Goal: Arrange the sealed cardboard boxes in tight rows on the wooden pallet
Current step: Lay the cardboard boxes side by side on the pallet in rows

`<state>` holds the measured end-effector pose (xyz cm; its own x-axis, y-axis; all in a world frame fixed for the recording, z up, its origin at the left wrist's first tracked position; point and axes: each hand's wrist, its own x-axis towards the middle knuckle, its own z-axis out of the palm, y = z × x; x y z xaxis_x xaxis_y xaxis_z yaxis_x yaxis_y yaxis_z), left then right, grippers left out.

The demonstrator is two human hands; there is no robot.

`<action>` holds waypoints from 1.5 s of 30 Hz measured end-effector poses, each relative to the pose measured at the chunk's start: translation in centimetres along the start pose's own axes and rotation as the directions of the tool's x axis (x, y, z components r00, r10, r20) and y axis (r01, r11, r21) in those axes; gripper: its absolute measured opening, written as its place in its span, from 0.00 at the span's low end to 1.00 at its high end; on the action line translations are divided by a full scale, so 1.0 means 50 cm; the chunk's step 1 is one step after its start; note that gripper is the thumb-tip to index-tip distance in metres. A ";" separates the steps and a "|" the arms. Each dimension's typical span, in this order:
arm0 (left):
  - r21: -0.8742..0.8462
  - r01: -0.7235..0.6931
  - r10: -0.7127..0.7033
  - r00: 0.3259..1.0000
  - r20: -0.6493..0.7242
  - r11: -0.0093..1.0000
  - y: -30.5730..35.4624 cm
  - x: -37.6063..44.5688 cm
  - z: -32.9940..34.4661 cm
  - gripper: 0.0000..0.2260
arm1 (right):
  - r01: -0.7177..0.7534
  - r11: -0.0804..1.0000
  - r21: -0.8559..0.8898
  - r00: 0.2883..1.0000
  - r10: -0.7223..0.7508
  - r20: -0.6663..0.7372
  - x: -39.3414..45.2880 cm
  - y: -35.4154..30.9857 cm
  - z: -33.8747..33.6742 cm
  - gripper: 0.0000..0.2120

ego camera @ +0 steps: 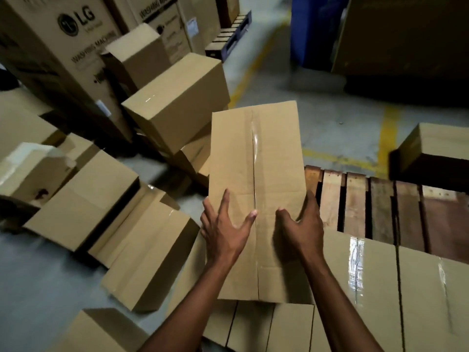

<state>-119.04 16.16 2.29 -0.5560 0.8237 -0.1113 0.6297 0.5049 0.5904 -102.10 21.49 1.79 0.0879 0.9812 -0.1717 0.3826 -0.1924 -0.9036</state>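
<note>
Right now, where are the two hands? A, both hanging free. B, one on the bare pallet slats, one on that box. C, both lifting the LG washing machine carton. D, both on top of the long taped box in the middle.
D: the left hand and right hand both lie on the long taped box, either side of its tape seam.

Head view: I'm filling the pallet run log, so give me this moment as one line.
step: placing box | left hand: flat on top | right hand: at right edge | pallet: partly bare
</note>
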 end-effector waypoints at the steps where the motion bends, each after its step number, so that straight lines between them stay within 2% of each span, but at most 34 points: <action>1: -0.010 -0.019 0.019 1.000 -0.005 1.000 -0.002 0.010 0.000 0.43 | -0.009 1.000 0.014 1.000 0.009 -0.010 0.004 0.000 0.004 0.38; 7: 0.011 -0.070 0.071 0.997 -0.015 0.997 -0.046 0.104 -0.026 0.41 | -0.072 0.994 0.085 0.996 0.076 -0.042 0.021 -0.017 0.092 0.38; 10: 0.020 -0.114 0.114 0.993 0.039 0.993 -0.076 0.186 -0.025 0.40 | -0.110 0.991 0.070 0.989 0.117 -0.095 0.043 -0.021 0.155 0.39; 14: -0.049 -0.181 0.186 0.974 0.129 0.982 -0.110 0.328 0.015 0.38 | -0.168 0.986 0.026 0.959 0.169 -0.226 0.107 -0.025 0.248 0.40; 17: -0.124 -0.213 0.232 0.959 0.163 0.969 -0.106 0.450 0.033 0.38 | -0.134 0.991 -0.011 0.947 0.125 -0.297 0.188 -0.051 0.306 0.37; 20: -0.157 -0.269 0.291 0.947 0.135 0.950 -0.070 0.571 0.018 0.38 | -0.095 0.992 -0.080 0.935 0.062 -0.350 0.291 -0.104 0.340 0.33; 28: -0.212 -0.355 0.368 0.929 0.024 0.910 -0.022 0.810 0.030 0.36 | 0.027 0.992 -0.120 0.932 -0.069 -0.356 0.524 -0.196 0.420 0.33; 31: -0.195 -0.354 0.365 0.931 0.019 0.915 -0.029 0.859 0.066 0.36 | 0.033 0.992 -0.125 0.935 -0.075 -0.346 0.575 -0.174 0.442 0.31; 35: -0.127 -0.371 0.382 0.921 0.076 0.920 -0.058 0.897 0.138 0.39 | -0.032 0.996 -0.086 0.945 0.002 -0.327 0.619 -0.099 0.469 0.28; 45: -0.094 -0.235 0.252 0.926 0.279 0.967 -0.200 0.935 0.319 0.41 | -0.171 0.982 -0.082 0.962 0.148 -0.227 0.674 0.128 0.584 0.27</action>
<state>-142.68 53.71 -21.58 -0.2048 0.9626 -0.1774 0.6886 0.2705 0.6728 -123.55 53.73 -21.22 0.3503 0.9127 -0.2102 0.4363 -0.3576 -0.8257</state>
